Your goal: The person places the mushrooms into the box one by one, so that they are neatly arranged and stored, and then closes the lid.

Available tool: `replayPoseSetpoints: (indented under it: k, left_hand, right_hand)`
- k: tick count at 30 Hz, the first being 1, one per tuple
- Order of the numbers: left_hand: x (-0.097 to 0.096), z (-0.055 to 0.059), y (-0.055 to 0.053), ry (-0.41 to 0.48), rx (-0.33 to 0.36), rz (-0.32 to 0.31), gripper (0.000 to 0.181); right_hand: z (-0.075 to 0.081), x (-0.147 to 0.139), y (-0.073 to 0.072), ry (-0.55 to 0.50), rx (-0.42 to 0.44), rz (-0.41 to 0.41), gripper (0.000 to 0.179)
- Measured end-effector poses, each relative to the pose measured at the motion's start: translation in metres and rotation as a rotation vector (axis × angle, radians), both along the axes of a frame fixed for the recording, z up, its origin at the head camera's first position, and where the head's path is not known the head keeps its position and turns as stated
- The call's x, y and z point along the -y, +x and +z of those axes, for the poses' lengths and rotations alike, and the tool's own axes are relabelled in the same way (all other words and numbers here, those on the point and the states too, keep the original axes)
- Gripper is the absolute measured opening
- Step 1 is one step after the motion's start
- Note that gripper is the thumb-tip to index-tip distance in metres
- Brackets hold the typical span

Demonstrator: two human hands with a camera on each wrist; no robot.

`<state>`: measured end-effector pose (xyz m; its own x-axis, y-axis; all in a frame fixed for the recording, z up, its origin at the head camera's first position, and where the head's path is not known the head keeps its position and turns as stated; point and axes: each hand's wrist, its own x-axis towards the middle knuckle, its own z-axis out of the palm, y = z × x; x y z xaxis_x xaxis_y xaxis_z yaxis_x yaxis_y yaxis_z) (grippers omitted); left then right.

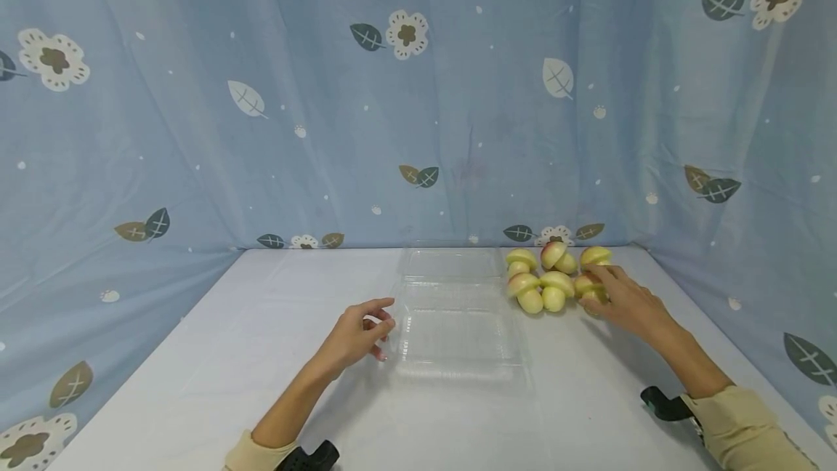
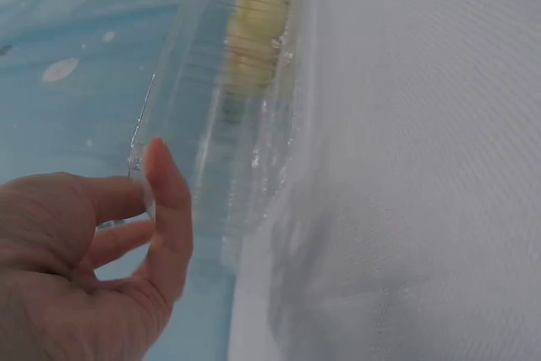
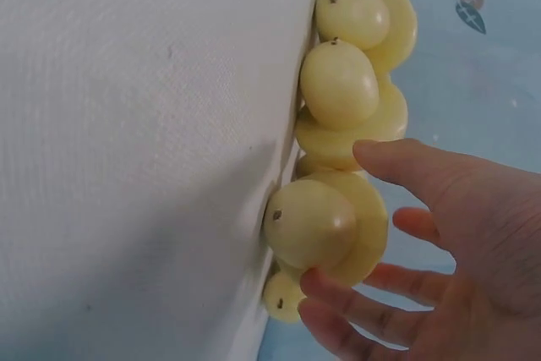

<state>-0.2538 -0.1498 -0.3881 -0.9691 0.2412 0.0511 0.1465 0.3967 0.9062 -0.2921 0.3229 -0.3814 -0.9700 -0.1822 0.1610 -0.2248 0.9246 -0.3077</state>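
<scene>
A clear plastic clamshell box (image 1: 461, 336) lies opened out on the white table, one half behind the other. My left hand (image 1: 358, 333) is at its left side; in the left wrist view the thumb and fingers pinch the box's thin edge (image 2: 142, 120). To the right of the box several yellow mushroom-shaped pieces (image 1: 556, 289), some with reddish caps, stand in two rows. My right hand (image 1: 628, 300) reaches the front right piece (image 3: 308, 224), thumb above it and fingertips at its lower side in the right wrist view, the fingers loosely spread about it.
The white table (image 1: 216, 362) ends at a blue curtain (image 1: 327, 129) with leaf and flower prints, which also hangs along both sides. Black wrist cameras (image 1: 663, 404) sit at both beige sleeves (image 1: 745, 427).
</scene>
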Motion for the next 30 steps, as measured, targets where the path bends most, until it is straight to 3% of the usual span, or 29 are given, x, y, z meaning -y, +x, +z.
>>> replayPoseSetpoints:
  k: [12,18,30]
  left_hand:
    - [-0.01,-0.003,0.003,0.133,0.049,0.075,0.043]
    - [-0.012,-0.006,0.001,0.15,0.053,0.073,0.042]
    - [-0.013,-0.013,-0.006,0.316,0.123,0.105,0.044]
  right_hand:
    - [-0.005,-0.004,-0.004,-0.005,-0.002,0.02,0.068]
    - [-0.006,-0.005,-0.006,-0.023,-0.012,0.035,0.071]
    - [-0.013,-0.009,-0.01,-0.059,-0.054,0.034,0.073]
